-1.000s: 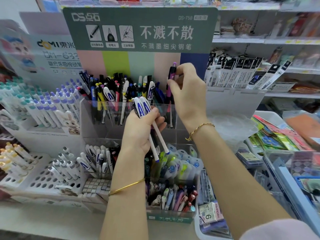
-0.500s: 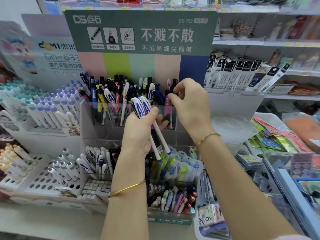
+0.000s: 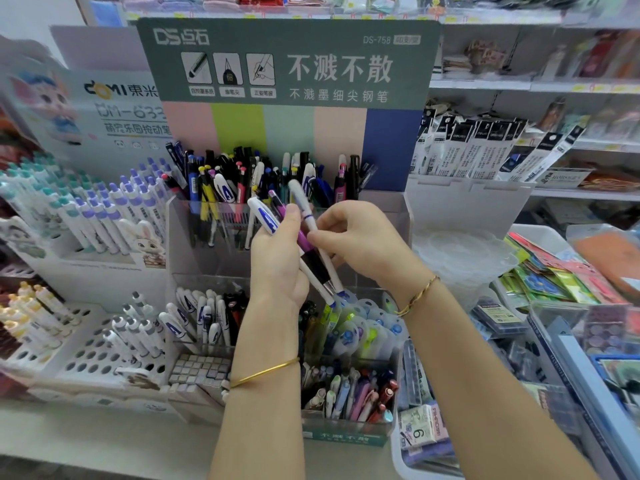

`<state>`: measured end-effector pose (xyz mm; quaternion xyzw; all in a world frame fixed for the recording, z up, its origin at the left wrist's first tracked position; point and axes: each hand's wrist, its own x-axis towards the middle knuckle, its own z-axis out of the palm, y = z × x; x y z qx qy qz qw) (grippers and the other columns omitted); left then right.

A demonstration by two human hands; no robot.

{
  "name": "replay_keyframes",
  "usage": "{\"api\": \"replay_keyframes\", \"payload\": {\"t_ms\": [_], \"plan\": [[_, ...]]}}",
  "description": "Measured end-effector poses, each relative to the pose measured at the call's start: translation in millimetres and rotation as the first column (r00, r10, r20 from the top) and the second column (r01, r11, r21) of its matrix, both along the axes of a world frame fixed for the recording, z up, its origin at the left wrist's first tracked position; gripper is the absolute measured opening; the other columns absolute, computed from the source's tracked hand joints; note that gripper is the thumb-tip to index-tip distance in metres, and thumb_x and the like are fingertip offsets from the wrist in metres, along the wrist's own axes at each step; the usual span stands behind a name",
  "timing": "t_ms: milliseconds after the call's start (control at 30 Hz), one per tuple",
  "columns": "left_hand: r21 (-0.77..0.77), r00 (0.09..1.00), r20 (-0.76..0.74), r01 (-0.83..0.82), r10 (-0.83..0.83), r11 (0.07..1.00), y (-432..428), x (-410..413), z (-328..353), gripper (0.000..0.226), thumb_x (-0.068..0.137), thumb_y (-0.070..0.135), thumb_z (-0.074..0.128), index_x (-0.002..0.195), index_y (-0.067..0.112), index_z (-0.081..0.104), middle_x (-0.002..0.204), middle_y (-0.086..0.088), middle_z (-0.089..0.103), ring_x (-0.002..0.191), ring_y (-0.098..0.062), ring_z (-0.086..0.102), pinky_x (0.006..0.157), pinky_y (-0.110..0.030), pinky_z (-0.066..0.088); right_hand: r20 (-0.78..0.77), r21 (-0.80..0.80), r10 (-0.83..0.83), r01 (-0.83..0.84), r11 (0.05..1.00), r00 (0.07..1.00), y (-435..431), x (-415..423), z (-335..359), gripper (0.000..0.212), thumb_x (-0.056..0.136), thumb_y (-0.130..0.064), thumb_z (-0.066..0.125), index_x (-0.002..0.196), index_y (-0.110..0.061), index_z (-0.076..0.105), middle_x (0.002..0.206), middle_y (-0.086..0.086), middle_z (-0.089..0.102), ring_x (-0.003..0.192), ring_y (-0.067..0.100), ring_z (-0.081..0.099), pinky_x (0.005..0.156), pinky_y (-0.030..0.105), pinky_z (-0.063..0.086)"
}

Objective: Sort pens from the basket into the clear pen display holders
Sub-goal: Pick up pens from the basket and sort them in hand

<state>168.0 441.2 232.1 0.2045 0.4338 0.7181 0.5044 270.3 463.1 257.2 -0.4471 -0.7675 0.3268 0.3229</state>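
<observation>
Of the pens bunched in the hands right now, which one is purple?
The middle pen: it has a purple barrel with a black grip, between two white pens. The left hand holds the bunch, while the right hand pinches a white one.

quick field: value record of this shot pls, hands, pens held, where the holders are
left hand: grips a bundle of pens, a white pen with blue print and a purple pen
right hand: pinches a plain white pen at the bundle
clear pen holder, top tier: behind the hands, crowded with mixed pens
lower tier: white pens with blue print
basket: not identifiable
</observation>
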Motion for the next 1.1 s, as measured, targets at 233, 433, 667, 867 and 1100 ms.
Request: {"api": "replay_keyframes", "payload": {"t_ms": [233, 433, 667, 867, 1100], "plan": [[0.010, 1.000, -0.001, -0.025, 0.025, 1.000, 1.1, -6.3, -0.4, 0.026, 0.102, 0.019, 0.045, 0.104, -0.001, 0.063, 0.080, -0.012, 0.066, 0.075, -0.020, 0.070, 0.068, -0.036, 0.061, -0.472, -0.010, -0.154, 0.169, 0.986, 0.868, 7.7, -0.7, 4.7, 0.009, 0.088, -0.005, 0.064, 0.087, -0.012, 0.058, 0.084, 0.009, 0.064, 0.078, 0.030, 0.068, 0.066, 0.046, 0.060], [0.014, 0.999, 0.030, -0.013, 0.013, 1.000, 1.0, -8.7, -0.7, 0.023, 0.102, 0.017, 0.045, 0.099, 0.000, 0.061, 0.080, -0.013, 0.060, 0.081, -0.022, 0.068, 0.071, -0.037, 0.061, -0.413, 0.324, -0.259, 0.406, 0.855, 0.873, 20.9, -11.7, 15.5, 0.013, 0.085, -0.009, 0.067, 0.085, -0.018, 0.057, 0.076, -0.013, 0.058, 0.077, 0.012, 0.060, 0.077, 0.037, 0.053], [0.027, 0.999, 0.032, 0.013, -0.014, 1.000, 2.0, -10.9, -0.3, 0.022, 0.102, 0.016, 0.046, 0.099, 0.001, 0.062, 0.082, -0.012, 0.062, 0.075, -0.018, 0.069, 0.072, -0.035, 0.061, -0.052, 0.468, -0.465, 0.433, 0.770, 0.884, 35.4, -17.8, 6.9, 0.013, 0.089, -0.017, 0.061, 0.098, -0.008, 0.065, 0.100, 0.008, 0.062, 0.094, 0.028, 0.057, 0.071, 0.033, 0.043], [0.018, 0.999, 0.039, 0.025, -0.026, 1.000, 0.9, -11.4, 2.0, 0.020, 0.101, 0.015, 0.048, 0.097, 0.002, 0.063, 0.078, -0.009, 0.062, 0.084, -0.022, 0.067, 0.076, -0.039, 0.059, 0.055, 0.402, -0.493, 0.433, 0.807, 0.868, 35.9, -17.8, 20.1, 0.030, 0.089, -0.034, 0.063, 0.104, -0.008, 0.057, 0.105, 0.008, 0.057, 0.094, 0.028, 0.054, 0.071, 0.036, 0.043], [0.022, 0.998, 0.030, 0.062, -0.063, 0.998, -0.8, -10.3, 3.6, 0.022, 0.101, 0.014, 0.047, 0.092, 0.002, 0.063, 0.072, -0.005, 0.056, 0.080, -0.020, 0.065, 0.074, -0.039, 0.060, -0.038, 0.568, -0.286, 0.256, 0.782, 0.957, 32.0, -21.2, 24.0, 0.064, 0.088, -0.007, 0.059, 0.145, -0.028, 0.038, 0.112, 0.006, 0.049, 0.086, 0.023, 0.056, 0.070, 0.040, 0.051]]}}
